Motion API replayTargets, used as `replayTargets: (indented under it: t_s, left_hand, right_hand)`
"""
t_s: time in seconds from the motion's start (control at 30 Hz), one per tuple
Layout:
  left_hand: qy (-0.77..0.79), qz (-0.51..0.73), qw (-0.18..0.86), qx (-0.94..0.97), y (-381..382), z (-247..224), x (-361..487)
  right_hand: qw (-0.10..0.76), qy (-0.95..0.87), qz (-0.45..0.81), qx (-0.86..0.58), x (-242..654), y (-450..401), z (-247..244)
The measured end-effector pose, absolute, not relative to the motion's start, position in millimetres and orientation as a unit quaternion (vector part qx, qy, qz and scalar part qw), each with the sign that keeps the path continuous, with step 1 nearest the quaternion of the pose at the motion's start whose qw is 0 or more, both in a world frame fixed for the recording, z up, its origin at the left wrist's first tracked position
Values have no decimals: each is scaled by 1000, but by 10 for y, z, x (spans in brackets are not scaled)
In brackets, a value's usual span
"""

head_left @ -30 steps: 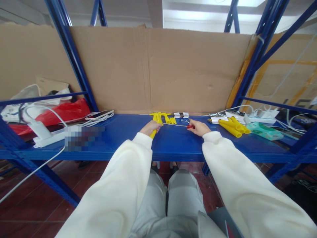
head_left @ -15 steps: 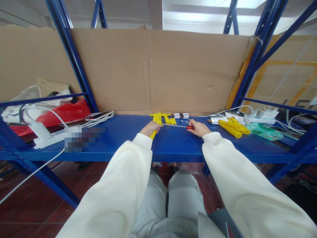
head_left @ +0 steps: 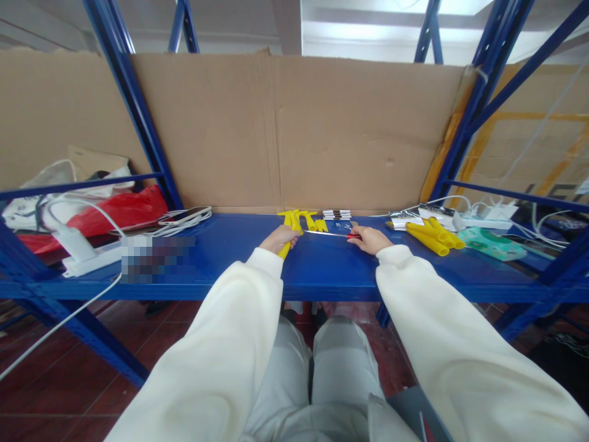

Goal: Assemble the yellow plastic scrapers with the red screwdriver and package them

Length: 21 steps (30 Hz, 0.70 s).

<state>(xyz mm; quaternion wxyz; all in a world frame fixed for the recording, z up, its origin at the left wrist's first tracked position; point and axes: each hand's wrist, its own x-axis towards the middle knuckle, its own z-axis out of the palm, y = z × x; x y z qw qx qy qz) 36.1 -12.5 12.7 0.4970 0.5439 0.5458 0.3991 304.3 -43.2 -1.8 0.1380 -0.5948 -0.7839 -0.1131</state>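
The single camera, worn on the person's head, faces forward and down along two cream sleeves [head_left: 221,331] to the left hand [head_left: 278,238] and right hand [head_left: 372,239], small at arm's length. Its wide view spans from the grey trousers [head_left: 346,362] close below, across the blue metal workbench [head_left: 234,248], to the upright cardboard panel [head_left: 207,135] behind.

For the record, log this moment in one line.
left hand: grips yellow piece; right hand: holds red-handled screwdriver; shaft: toward left hand

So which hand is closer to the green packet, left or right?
Right. The right hand, holding the red-handled tool, is left of the green packet, with the big yellow tubes between; the left hand, around a yellow piece, is farther left.
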Motion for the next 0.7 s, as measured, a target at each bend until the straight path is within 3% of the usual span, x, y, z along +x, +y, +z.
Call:
replayTargets:
  t_s: [0.37,0.7]
  left_hand:
    - [591,366,451,560,-171,179,382]
    - [589,360,452,565,-179,171,386]
  right_hand:
    - [148,-789,-77,-591,3019,-441,-9]
    - [141,-784,-121,-592,3046,-429,-21]
